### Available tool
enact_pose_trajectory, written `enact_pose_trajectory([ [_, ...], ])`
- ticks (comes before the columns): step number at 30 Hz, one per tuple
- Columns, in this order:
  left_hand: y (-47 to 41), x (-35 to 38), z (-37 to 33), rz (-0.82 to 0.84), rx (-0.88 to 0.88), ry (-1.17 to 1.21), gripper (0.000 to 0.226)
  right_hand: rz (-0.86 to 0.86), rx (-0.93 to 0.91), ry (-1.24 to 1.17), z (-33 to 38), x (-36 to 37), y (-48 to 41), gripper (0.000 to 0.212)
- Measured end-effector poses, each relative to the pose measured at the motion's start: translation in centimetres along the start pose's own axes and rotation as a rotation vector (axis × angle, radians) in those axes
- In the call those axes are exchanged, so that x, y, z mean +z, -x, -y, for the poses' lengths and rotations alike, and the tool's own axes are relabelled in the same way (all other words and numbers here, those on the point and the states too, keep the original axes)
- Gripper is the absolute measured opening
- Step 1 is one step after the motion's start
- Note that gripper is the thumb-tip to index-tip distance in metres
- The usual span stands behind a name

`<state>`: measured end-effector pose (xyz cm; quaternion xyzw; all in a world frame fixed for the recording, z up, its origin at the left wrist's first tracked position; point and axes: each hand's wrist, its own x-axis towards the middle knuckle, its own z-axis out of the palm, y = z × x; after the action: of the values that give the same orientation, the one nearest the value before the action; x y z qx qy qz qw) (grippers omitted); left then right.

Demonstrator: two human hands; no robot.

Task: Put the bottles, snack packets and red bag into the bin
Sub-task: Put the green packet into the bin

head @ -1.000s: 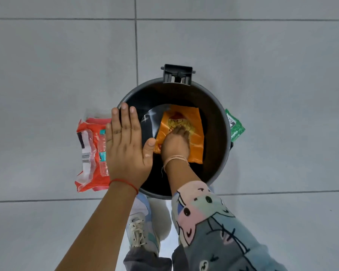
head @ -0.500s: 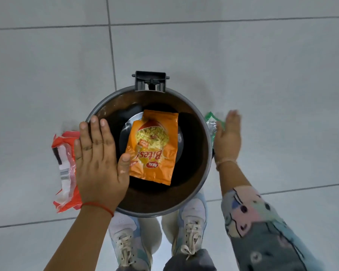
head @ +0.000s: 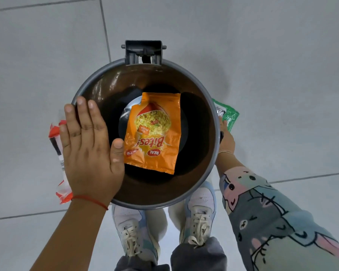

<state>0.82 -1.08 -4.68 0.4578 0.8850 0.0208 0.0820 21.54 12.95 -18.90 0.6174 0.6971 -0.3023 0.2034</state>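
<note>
A round grey bin (head: 106, 89) stands open on the floor below me. An orange snack packet (head: 155, 133) lies flat on its bottom. My left hand (head: 88, 145) rests flat on the bin's left rim, fingers apart and holding nothing. Under that hand, on the floor beside the bin, lies the red bag (head: 54, 131), mostly covered. My right hand (head: 226, 137) is low outside the bin's right side, with its fingertips on a green snack packet (head: 230, 114). The rim hides most of those fingers, so I cannot tell whether they grip it. No bottle is in view.
The bin's black lid hinge (head: 143, 53) sticks out at its far side. My two pale shoes (head: 129, 227) stand against the bin's near edge. Light grey floor tiles surround everything.
My right hand let go of the orange packet inside the bin, came out and went down to the green packet at the right. The left hand stayed on the rim.
</note>
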Motion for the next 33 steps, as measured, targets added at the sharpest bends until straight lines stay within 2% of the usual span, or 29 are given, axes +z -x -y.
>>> enact_pose_trajectory([
  [4,0.0,-0.1,0.1,0.013,-0.014,0.012,0.071,-0.145,0.013,-0.012,-0.3,0.3,0.6,0.015],
  [6,0.0,-0.2,0.1,0.029,-0.013,0.023,0.072,-0.244,0.029,-0.097,-0.4,-0.8,1.6,0.014],
  [8,0.0,-0.4,0.0,0.035,-0.02,0.033,0.072,-0.417,-0.02,-0.219,0.1,-3.4,3.7,0.017],
  [11,0.0,-0.6,0.0,0.043,-0.028,0.039,0.072,-0.739,-0.182,-0.386,2.7,-9.9,9.8,0.024],
  [13,0.0,-0.7,0.1,0.043,-0.028,0.065,0.072,-0.883,-0.356,-0.422,5.6,-13.5,14.3,0.023],
  [15,0.0,-0.8,0.1,0.041,-0.028,0.11,0.072,-0.853,-0.521,-0.348,8.6,-14.2,17.2,0.022],
  [17,0.0,-1.0,0.1,0.038,-0.032,0.149,0.073,-0.66,-0.563,-0.209,11.3,-12.3,17.8,0.03],
  [19,0.0,-1.0,0.1,0.037,-0.033,0.174,0.074,-0.363,-0.539,0.018,13.6,-9.3,16.5,0.04],
  [22,-0.1,-0.9,0.2,0.032,-0.036,0.175,0.074,0.007,-0.434,0.243,15.8,-5.1,13.3,0.037],
  [24,-0.1,-0.8,0.3,0.031,-0.036,0.179,0.075,0.141,-0.395,0.354,16.5,-3.3,11.6,0.032],
  [26,-0.1,-0.7,0.2,0.037,-0.031,0.191,0.075,0.206,-0.363,0.446,16.2,-2.5,10.4,0.037],
  [28,-0.1,-0.7,0.2,0.04,-0.028,0.187,0.074,0.17,-0.395,0.473,15.5,-3.2,10.7,0.049],
  [29,-0.1,-0.6,0.2,0.038,-0.029,0.179,0.074,0.084,-0.465,0.435,15.0,-4.2,11.1,0.054],
  [31,-0.1,-0.7,0.3,0.046,-0.029,0.164,0.076,-0.223,-0.618,0.268,13.9,-6.4,12.5,0.058],
  [33,-0.1,-0.6,0.2,0.064,-0.023,0.158,0.077,-0.499,-0.631,0.144,12.6,-8.1,13.2,0.061],
])
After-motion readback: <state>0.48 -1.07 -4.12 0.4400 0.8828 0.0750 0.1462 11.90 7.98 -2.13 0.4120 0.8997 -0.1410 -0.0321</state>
